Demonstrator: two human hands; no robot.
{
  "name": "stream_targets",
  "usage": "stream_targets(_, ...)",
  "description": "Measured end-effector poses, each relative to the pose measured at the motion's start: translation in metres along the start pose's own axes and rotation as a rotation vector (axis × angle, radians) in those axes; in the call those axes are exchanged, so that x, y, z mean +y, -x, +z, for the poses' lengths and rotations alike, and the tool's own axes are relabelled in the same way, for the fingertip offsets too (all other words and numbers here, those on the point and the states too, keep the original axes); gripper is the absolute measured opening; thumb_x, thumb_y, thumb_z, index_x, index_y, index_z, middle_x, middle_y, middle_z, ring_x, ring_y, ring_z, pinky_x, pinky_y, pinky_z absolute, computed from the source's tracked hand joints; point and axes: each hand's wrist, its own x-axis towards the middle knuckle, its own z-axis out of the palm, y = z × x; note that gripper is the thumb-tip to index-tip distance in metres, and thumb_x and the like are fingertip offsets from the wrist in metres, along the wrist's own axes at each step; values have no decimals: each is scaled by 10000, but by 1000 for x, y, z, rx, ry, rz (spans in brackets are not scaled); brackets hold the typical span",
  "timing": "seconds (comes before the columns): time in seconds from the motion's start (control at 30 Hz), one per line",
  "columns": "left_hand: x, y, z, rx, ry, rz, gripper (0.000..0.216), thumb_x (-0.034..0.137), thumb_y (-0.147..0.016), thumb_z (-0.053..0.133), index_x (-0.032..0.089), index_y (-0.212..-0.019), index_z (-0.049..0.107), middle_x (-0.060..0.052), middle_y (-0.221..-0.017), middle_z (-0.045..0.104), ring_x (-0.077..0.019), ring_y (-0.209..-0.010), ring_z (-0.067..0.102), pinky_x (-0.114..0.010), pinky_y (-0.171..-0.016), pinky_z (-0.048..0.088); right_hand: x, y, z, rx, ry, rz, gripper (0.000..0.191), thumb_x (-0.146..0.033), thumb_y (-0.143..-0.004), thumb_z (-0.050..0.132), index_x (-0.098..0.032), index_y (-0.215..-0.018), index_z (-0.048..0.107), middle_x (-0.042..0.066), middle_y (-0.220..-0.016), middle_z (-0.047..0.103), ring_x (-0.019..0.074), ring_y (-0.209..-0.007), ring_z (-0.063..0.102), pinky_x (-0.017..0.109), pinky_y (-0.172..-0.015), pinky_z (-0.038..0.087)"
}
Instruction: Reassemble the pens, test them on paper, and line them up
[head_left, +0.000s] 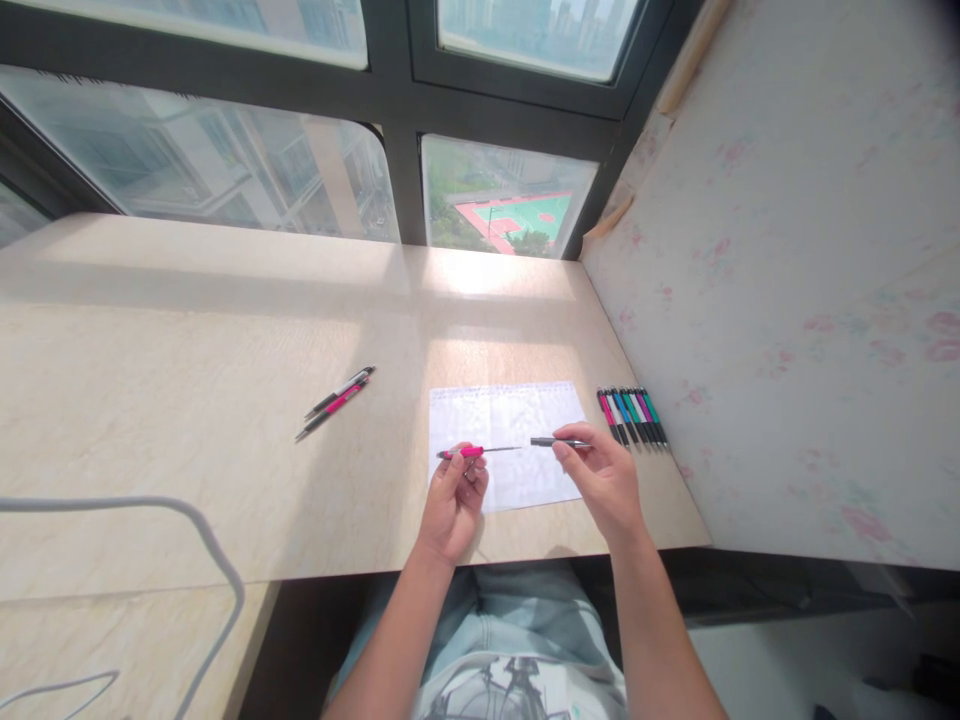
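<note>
My left hand (456, 492) pinches a pink pen barrel (471, 452) with its thin refill sticking out to the right. My right hand (600, 470) pinches a dark grey pen tip section (549, 441), held level with the refill's end and a small gap apart. Both hands hover over a white sheet of paper (517, 425) lying on the beige desk (187, 400).
Several pens (631, 416) in different colours lie in a row right of the paper, near a pale floral wall (787, 300). Two pens (337, 398), one of them pink, lie on the desk to the left. A window (300, 180) runs behind the desk. A grey cable (210, 540) loops at the lower left.
</note>
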Motion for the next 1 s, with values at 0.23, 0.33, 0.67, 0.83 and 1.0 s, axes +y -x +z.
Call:
stream_targets(0.23,-1,-1,0,-3,-67,30,212,229,-746,768,160,-930,691,-37,-851,725,-95,-720,661,-181,-657,546,52,-6,-4,-23,225,146,203,-345,-802,641,-198,-936,684,76,-919,704,225,-827,656,364,-735,540)
stream_targets(0.33,-3,-3,-1,1,-105,40,229,241,-752,763,169,-954,683,-38,-878,730,-98,-726,660,-195,-652,540,72,-8,-1,47,391,158,208,-326,-818,591,-190,-944,684,80,-910,712,225,-789,653,372,-735,517)
stream_targets(0.67,-4,-4,-3,-1,-144,54,254,247,-754,759,165,-978,675,-36,-883,727,-92,-716,642,-205,-660,522,92,-32,24,200,763,-109,151,-254,-842,524,-186,-876,655,95,-908,653,255,-912,536,383,-835,411)
stream_targets(0.83,-4,-2,0,6,-167,75,263,260,-730,778,173,-955,676,-29,-873,726,-94,-702,642,-214,-657,517,98,-35,36,193,886,-100,136,-238,-826,532,-179,-882,641,115,-920,602,262,-896,489,374,-788,396)
stream_targets(1.0,-3,-2,0,3,-168,85,257,258,-735,773,171,-957,677,-31,-874,723,-95,-703,640,-220,-666,515,101,-34,37,192,911,-89,136,-247,-829,533,-179,-893,632,113,-931,585,259,-887,478,365,-759,393)
